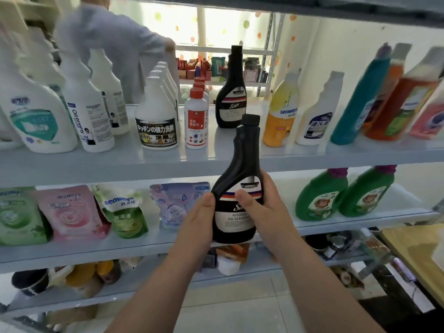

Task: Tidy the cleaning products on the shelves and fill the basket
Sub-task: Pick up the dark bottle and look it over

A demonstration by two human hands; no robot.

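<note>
A black kitchen oil cleaner bottle with a black cap stands upright in the air in front of the shelves. Both hands hold it. My left hand grips its left side, thumb against the shoulder. My right hand wraps its right side, thumb across the label. A second, identical black bottle stands on the upper shelf, behind and above the held one. No basket is in view.
The upper shelf carries white spray bottles, a white bottle with a black label, a red-capped bottle, a yellow bottle and coloured ones at the right. Refill pouches and green bottles fill the lower shelf. A person stands behind. A wooden table is at the right.
</note>
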